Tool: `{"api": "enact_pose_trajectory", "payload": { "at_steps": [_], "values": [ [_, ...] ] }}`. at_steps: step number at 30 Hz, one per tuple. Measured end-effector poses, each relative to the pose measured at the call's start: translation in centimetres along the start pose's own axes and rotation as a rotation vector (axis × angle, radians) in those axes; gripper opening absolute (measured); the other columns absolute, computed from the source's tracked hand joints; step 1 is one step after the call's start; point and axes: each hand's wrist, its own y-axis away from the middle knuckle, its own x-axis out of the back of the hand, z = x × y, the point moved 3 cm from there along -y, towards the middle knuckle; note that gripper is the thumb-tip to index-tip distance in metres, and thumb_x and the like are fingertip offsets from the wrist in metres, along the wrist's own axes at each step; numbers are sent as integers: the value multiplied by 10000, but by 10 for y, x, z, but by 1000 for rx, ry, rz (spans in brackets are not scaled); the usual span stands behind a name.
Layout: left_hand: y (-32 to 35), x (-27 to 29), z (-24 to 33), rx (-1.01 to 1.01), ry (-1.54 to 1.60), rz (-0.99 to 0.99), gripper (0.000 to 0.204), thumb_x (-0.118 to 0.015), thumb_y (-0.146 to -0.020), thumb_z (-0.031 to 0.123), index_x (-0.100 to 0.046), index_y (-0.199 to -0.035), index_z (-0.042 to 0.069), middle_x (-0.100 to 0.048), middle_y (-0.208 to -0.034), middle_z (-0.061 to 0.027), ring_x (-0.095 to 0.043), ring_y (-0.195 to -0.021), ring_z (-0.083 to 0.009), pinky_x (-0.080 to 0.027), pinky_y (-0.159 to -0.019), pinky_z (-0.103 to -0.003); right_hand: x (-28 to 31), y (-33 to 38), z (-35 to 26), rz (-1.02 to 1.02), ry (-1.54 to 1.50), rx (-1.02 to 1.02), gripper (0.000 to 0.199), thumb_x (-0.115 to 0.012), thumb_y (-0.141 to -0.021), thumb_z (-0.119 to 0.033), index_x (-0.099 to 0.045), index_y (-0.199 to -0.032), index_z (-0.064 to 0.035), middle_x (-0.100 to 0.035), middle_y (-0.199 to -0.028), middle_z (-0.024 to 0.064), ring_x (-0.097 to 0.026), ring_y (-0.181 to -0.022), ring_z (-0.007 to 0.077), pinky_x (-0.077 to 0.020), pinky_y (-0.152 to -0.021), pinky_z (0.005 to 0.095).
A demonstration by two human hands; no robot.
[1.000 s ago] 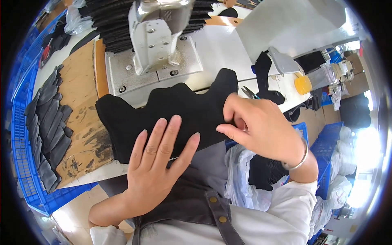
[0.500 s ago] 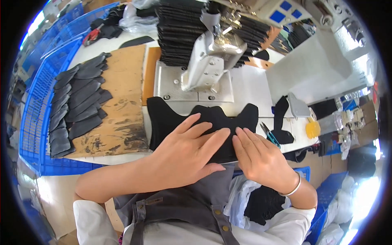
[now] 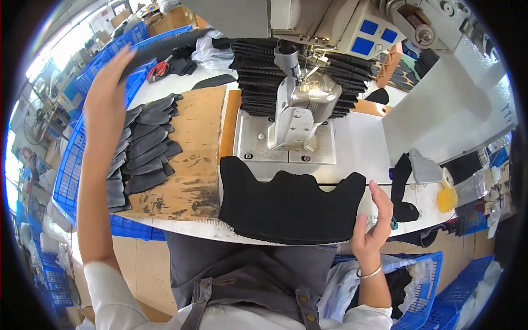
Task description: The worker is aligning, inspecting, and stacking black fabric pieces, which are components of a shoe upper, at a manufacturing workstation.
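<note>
A black fabric piece (image 3: 291, 209) with a wavy far edge lies flat on the white table in front of me. My right hand (image 3: 377, 217) is at its right edge, thumb and fingers apart, holding nothing. Beside that hand the teal handle of the snips (image 3: 394, 224) shows; the hand hides the rest. My left hand (image 3: 107, 91) is raised far out to the left, above the blue crate. Blurred by motion, it grips one end of a long black strip (image 3: 168, 47) that reaches off to the right.
Ahead stands a sewing machine (image 3: 305, 104) with a stack of black pieces (image 3: 253, 82) behind it. Dark grey pieces (image 3: 148, 143) overlap on a brown board (image 3: 201, 148) at the left. Red-handled scissors (image 3: 159, 70) lie farther back. A blue basket (image 3: 434, 280) is at lower right.
Both hands have left the middle of the black fabric piece. My left hand has swung up to the far left with a black strip; my right has moved to the piece's right edge.
</note>
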Motion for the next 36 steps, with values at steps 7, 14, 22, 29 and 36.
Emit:
{"api": "enact_pose_trajectory", "payload": {
  "at_steps": [7, 14, 22, 29, 36],
  "values": [
    [-120, -101, 81, -212, 72, 41, 334, -574, -827, 57, -605, -1155, 106, -613, -1164, -84, -587, -1034, -278, -466, -896, -382, -7, 10, 17, 60, 0, -114, 325, -489, -866, -51, -516, -1181, 26, -591, -1164, 168, -550, -1060, 274, -461, -873, 361],
    [-107, -120, 103, -472, 294, 47, 219, -583, -840, 155, -629, -1044, 87, -639, -1031, -103, -614, -925, -282, -495, -800, -403, -12, 9, 18, 32, -27, -265, 339, -523, -779, 26, -552, -1117, 23, -612, -1082, 165, -569, -998, 301, -443, -876, 380],
    [-111, -122, 108, -503, 340, -220, 262, -621, -779, 170, -633, -1017, 62, -633, -996, -133, -599, -946, -323, -490, -813, -425, -9, 20, 22, 66, -18, -406, 270, -499, -851, -16, -568, -1109, 22, -590, -1075, 153, -583, -968, 251, -494, -795, 321],
    [-88, -108, 40, -275, 512, -175, 237, -562, -827, 168, -618, -1033, 63, -616, -1047, -150, -574, -1000, -339, -442, -881, -429, -9, 19, 19, 63, 3, -390, 269, -494, -867, -24, -553, -1127, 12, -590, -1075, 147, -578, -970, 250, -484, -786, 316],
    [75, -184, -180, 233, 183, -882, 187, -600, -796, 117, -681, -962, 86, -670, -899, -151, -647, -831, -323, -507, -742, -420, -12, 22, 26, 58, 3, -361, 248, -460, -897, -41, -541, -1121, 27, -580, -1050, 140, -569, -957, 231, -453, -786, 288]
  ]
}}
